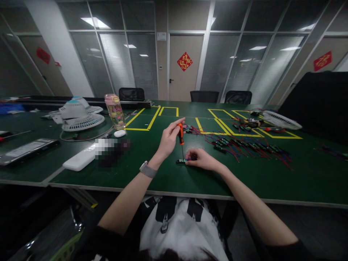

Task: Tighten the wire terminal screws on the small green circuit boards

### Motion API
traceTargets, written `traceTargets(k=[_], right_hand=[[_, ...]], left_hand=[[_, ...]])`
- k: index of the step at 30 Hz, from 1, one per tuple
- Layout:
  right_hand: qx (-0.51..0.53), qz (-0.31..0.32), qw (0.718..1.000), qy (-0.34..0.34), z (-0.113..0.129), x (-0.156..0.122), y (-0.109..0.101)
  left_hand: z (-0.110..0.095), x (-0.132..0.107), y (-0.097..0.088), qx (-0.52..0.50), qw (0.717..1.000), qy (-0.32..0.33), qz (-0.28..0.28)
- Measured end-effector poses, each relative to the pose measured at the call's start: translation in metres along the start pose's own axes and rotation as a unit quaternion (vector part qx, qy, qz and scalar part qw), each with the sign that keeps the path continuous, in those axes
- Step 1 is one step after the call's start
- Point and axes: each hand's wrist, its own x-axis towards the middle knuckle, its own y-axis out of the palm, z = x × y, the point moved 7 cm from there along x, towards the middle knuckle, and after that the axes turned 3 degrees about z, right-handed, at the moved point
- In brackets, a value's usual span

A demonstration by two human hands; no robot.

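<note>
An orange and black screwdriver (pixel 181 135) stands nearly upright, its handle in the fingers of my left hand (pixel 169 137). Its tip comes down on a small circuit board (pixel 180 161) lying on the green table (pixel 152 174). With thumb and fingers closed, my right hand (pixel 200 158) grips the right end of that board and its wires. Just beyond my hands lies a small bundle of boards with red and blue wires (pixel 193 129). Many more wired boards (pixel 244 143) are spread to the right.
To the left are a pink-lidded bottle (pixel 115 111), a white fan (pixel 80 115), a long white device (pixel 81 156) and a white mouse (pixel 119 133). A white fan part (pixel 282 119) and a black monitor (pixel 320 105) stand at the right. Yellow tape outlines mark the table.
</note>
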Motion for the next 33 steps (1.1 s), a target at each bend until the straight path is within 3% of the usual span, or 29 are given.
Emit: traceTargets(k=[3, 8, 10, 16, 18, 23, 30, 33], right_hand=[[0.000, 0.001, 1.000, 0.000, 0.000, 0.000, 0.000], [0.005, -0.001, 1.000, -0.002, -0.001, 0.000, 0.000], [0.008, -0.001, 1.000, -0.004, -0.001, 0.000, 0.000], [0.000, 0.003, 1.000, 0.001, -0.001, 0.000, 0.001], [-0.001, 0.003, 1.000, 0.000, -0.002, 0.001, 0.001], [0.001, 0.000, 1.000, -0.006, -0.005, 0.001, 0.001], [0.008, 0.002, 1.000, -0.001, -0.003, 0.001, 0.001], [0.010, 0.004, 1.000, 0.003, -0.002, 0.001, 0.001]], left_hand=[[0.005, 0.000, 0.004, -0.069, 0.997, -0.033, 0.018], [-0.011, -0.004, -0.006, 0.124, 0.989, 0.038, -0.063], [-0.014, -0.005, -0.009, 0.158, 0.983, 0.056, -0.078], [0.008, 0.002, -0.001, -0.070, 0.997, -0.025, -0.005], [0.007, 0.002, -0.002, -0.056, 0.998, -0.029, -0.017], [-0.006, -0.001, -0.010, 0.087, 0.994, 0.012, -0.069], [0.004, 0.000, 0.002, -0.057, 0.998, -0.014, 0.006], [-0.005, -0.004, 0.001, 0.017, 1.000, 0.013, -0.020]])
